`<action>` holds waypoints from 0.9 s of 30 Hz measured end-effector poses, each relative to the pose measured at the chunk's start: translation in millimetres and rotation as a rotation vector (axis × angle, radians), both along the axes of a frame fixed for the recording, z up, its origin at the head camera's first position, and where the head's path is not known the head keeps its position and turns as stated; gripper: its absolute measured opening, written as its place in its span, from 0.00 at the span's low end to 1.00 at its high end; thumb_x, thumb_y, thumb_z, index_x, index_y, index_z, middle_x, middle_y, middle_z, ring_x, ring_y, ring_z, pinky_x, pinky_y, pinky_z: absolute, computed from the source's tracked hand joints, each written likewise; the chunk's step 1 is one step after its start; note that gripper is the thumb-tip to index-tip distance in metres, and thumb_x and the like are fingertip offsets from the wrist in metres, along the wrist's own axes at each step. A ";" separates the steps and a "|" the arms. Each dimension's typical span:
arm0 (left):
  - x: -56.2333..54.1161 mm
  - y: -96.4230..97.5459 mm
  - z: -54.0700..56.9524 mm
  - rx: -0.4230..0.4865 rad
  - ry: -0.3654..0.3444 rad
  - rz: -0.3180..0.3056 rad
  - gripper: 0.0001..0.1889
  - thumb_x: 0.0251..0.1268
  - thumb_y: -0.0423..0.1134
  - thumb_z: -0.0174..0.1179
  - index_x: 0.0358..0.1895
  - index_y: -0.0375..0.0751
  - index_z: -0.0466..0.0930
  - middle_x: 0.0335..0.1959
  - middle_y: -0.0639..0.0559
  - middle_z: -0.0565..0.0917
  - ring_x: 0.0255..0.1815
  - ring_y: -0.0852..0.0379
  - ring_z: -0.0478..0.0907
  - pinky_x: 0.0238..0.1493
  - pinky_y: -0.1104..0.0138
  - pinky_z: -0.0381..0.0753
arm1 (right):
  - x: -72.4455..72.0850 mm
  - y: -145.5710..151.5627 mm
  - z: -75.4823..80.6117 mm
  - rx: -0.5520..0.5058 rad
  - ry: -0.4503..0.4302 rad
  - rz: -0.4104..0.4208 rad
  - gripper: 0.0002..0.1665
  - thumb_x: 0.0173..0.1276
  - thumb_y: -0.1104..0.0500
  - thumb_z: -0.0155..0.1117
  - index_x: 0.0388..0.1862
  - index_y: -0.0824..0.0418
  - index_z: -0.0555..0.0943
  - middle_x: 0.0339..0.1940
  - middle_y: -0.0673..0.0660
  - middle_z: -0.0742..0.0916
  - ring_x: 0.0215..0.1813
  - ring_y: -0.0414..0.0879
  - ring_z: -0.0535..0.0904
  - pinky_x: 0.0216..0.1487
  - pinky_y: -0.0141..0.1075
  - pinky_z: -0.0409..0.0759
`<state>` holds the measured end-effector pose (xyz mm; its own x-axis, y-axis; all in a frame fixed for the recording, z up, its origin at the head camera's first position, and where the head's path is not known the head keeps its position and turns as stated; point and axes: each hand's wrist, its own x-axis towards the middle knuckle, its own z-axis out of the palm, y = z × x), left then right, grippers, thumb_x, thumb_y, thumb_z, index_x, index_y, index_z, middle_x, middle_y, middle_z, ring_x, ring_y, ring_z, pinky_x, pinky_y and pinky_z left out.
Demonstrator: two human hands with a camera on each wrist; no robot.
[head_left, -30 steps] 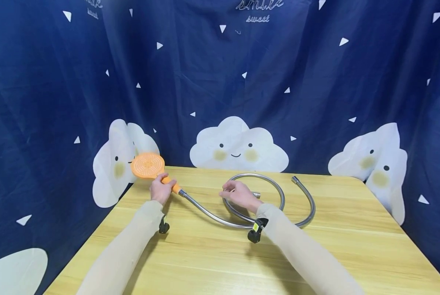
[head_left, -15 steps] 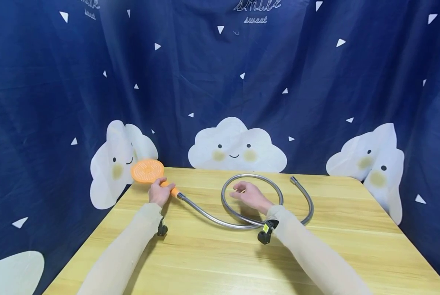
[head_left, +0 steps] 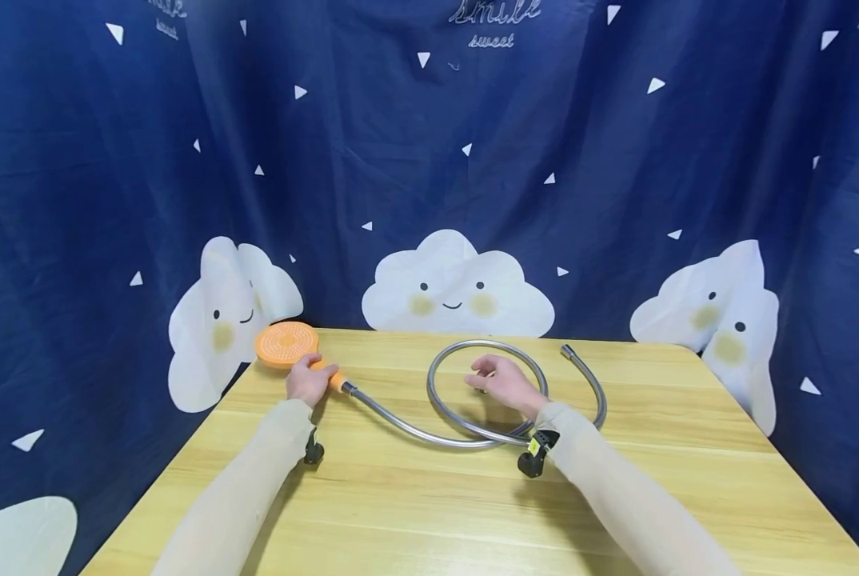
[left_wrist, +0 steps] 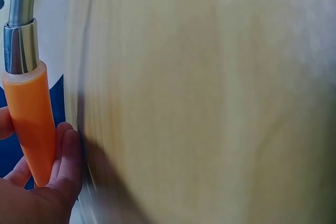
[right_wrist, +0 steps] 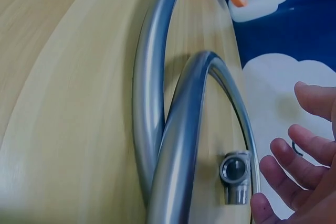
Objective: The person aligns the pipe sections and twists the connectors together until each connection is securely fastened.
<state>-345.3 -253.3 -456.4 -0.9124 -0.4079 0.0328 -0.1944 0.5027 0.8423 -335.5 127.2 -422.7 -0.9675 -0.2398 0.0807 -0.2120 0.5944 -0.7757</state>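
Note:
In the head view, my left hand grips the handle of an orange shower head near the table's far left corner, its round perforated face up. Thumb and fingers lie on either side of the tapered orange handle in the left wrist view. A grey metal shower hose runs from it across the table into one loop. Over that loop hovers my right hand, fingers apart and slightly bent, holding nothing. A small metal pipe fitting lies inside the loop, mostly hidden behind the right hand in the head view.
The hose's free end points away at the back right of the wooden table. A dark blue curtain with white clouds hangs close behind the table's far edge and along both sides.
The shower head has come down toward the table and lies flatter, still in my left hand. My right hand has moved to the right across the hose loop.

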 end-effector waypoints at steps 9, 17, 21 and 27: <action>-5.7 -4.6 -5.1 -0.011 -0.025 -0.009 0.31 0.67 0.47 0.63 0.70 0.37 0.71 0.71 0.35 0.71 0.72 0.36 0.65 0.73 0.49 0.64 | -3.8 14.4 -5.2 0.017 0.009 -0.007 0.24 0.68 0.52 0.68 0.57 0.66 0.81 0.43 0.57 0.86 0.45 0.49 0.81 0.48 0.40 0.78; -4.5 -4.1 0.2 0.001 -0.056 -0.011 0.31 0.66 0.47 0.64 0.69 0.37 0.72 0.65 0.33 0.75 0.58 0.39 0.78 0.61 0.53 0.77 | -3.2 24.0 -2.4 0.064 0.027 -0.029 0.27 0.68 0.49 0.68 0.58 0.65 0.81 0.46 0.58 0.86 0.50 0.52 0.81 0.54 0.47 0.78; -4.5 -4.8 2.9 0.006 -0.061 -0.030 0.31 0.65 0.46 0.64 0.68 0.35 0.72 0.58 0.33 0.80 0.33 0.52 0.85 0.39 0.68 0.82 | -4.5 27.4 -2.6 0.050 0.024 -0.036 0.26 0.69 0.51 0.68 0.59 0.66 0.80 0.47 0.59 0.86 0.51 0.53 0.80 0.54 0.47 0.78; -4.5 -6.0 4.7 0.017 -0.079 -0.043 0.31 0.65 0.46 0.65 0.68 0.34 0.73 0.51 0.35 0.84 0.22 0.63 0.83 0.29 0.72 0.81 | -4.7 31.2 -1.9 0.037 0.013 -0.028 0.25 0.69 0.52 0.68 0.58 0.67 0.80 0.48 0.60 0.85 0.52 0.53 0.79 0.55 0.48 0.77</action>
<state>-349.8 -259.3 -451.6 -0.9286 -0.3681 -0.0465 -0.2390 0.4978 0.8337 -340.2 158.4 -424.6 -0.9726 -0.2161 0.0854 -0.2055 0.6282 -0.7504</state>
